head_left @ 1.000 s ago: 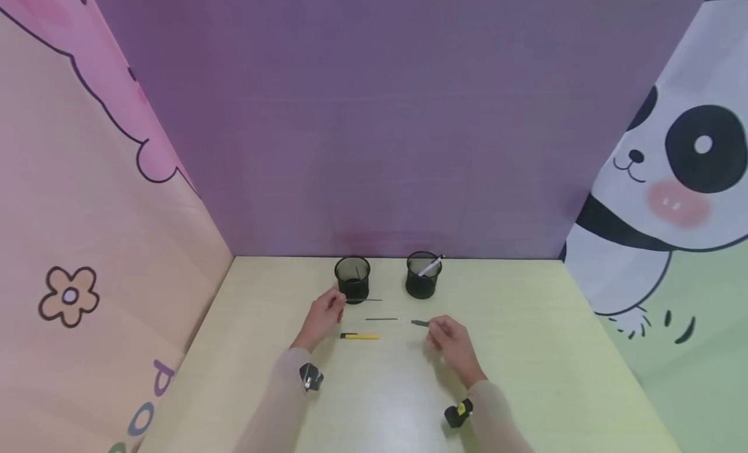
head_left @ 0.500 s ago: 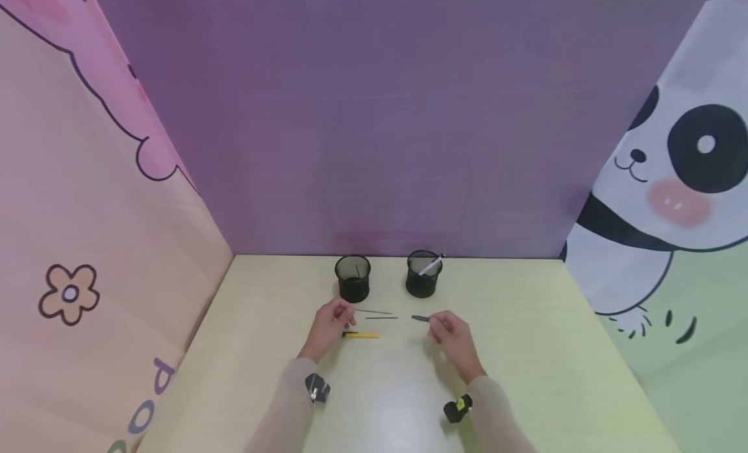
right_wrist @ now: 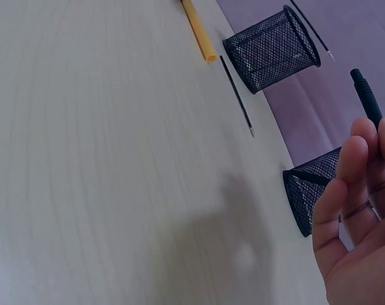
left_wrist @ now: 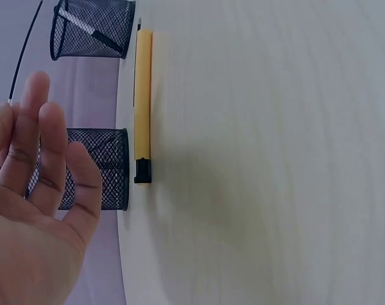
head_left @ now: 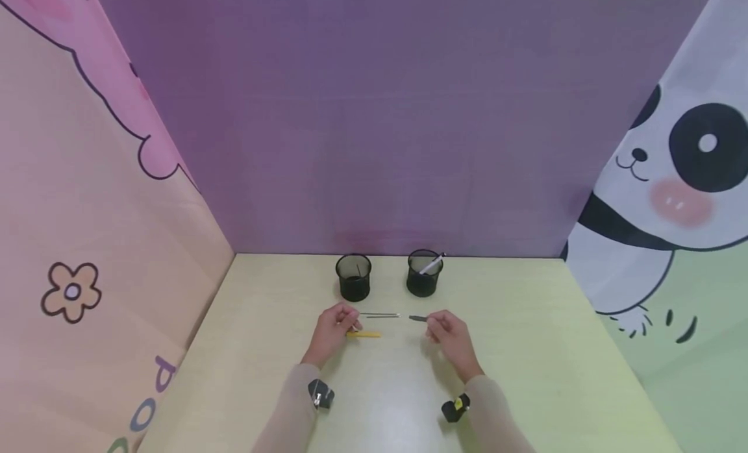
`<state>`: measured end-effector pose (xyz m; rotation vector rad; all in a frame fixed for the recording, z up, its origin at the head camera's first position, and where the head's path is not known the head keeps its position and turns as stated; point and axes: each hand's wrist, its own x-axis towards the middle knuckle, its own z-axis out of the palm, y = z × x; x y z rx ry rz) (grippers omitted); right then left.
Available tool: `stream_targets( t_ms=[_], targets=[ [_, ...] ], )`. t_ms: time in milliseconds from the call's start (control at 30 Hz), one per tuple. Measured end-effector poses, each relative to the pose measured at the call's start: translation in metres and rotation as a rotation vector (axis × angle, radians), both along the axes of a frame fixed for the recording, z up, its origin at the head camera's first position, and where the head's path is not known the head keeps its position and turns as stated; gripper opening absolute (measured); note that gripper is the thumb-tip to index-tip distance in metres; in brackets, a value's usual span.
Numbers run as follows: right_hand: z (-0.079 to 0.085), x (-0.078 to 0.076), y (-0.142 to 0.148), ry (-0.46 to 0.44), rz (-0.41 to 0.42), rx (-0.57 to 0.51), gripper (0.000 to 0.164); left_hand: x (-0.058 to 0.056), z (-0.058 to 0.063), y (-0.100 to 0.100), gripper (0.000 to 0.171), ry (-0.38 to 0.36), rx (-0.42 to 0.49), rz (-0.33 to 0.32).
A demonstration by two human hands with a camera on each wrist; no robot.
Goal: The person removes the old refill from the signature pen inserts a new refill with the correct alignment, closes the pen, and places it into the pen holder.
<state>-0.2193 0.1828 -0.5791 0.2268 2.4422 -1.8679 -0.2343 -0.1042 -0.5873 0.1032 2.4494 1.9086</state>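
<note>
My left hand (head_left: pixel 334 331) pinches a thin dark pen refill (left_wrist: pixel 24 51) between thumb and fingertips, its free end pointing right. My right hand (head_left: pixel 452 339) pinches a dark pen barrel (right_wrist: pixel 367 98) with a ribbed tip, which points left toward the refill. Both are held above the table, with a gap between their ends. Another pen refill (right_wrist: pixel 237 95) lies on the table beneath the held one. Nearer to me, beside the left hand, lies a yellow pen barrel (left_wrist: pixel 143 95) with a black end; the left fingers partly cover it in the head view.
Two black mesh pen cups stand at the back: the left cup (head_left: pixel 354 289) has a thin dark stick inside, the right cup (head_left: pixel 422 285) a white and black pen (head_left: pixel 431 265). A purple wall (head_left: pixel 386 148) rises right behind the pale table (head_left: pixel 526 349).
My left hand has moved right and toward me with the refill, from in front of the left cup to level with the barrel. The right hand has hardly moved.
</note>
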Motion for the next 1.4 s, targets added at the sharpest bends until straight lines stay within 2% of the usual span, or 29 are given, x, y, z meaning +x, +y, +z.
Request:
stream_targets(
  t_ms=[467,700,1067,1400],
  targets=[
    [-0.003,-0.001,-0.005,0.01,0.01,-0.013,0.013,0.002,0.002,0.004,0.017,-0.032,-0.007,-0.025],
    [-0.005,0.001,-0.007,0.01,0.018,-0.026,0.017,0.002,-0.002,0.004,0.016,-0.057,-0.02,-0.035],
    [-0.006,0.0,-0.005,0.009,0.016,-0.001,0.019,0.003,0.0,0.005,0.02,-0.026,-0.027,-0.022],
    [-0.011,0.0,-0.007,0.037,0.031,0.008,0.019,0.004,0.001,0.006,0.018,-0.038,-0.033,-0.056]
  ],
)
